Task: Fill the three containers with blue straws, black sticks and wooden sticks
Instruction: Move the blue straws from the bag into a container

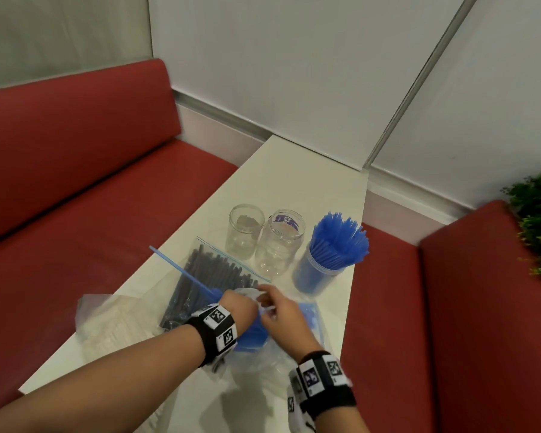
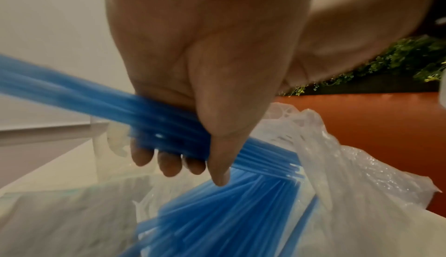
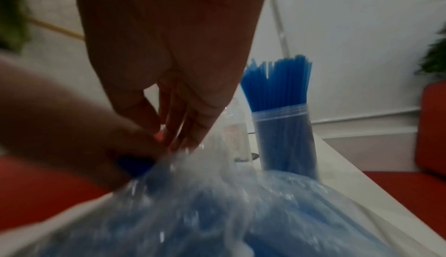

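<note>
One tub is full of blue straws; left of it, both jars wait empty. Our left hand grips more straws, our right hand pinches the bag.

Bare forearms, black wristbands with black-and-white square markers

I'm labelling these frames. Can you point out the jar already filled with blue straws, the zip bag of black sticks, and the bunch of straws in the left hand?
Clear plastic jar of blue straws [image 1: 317, 273], head view, side wall.
Clear zip bag of black sticks [image 1: 206, 264], head view, middle.
Bunch of blue straws in left hand [image 2: 154, 121], left wrist view, gripped part.
</note>
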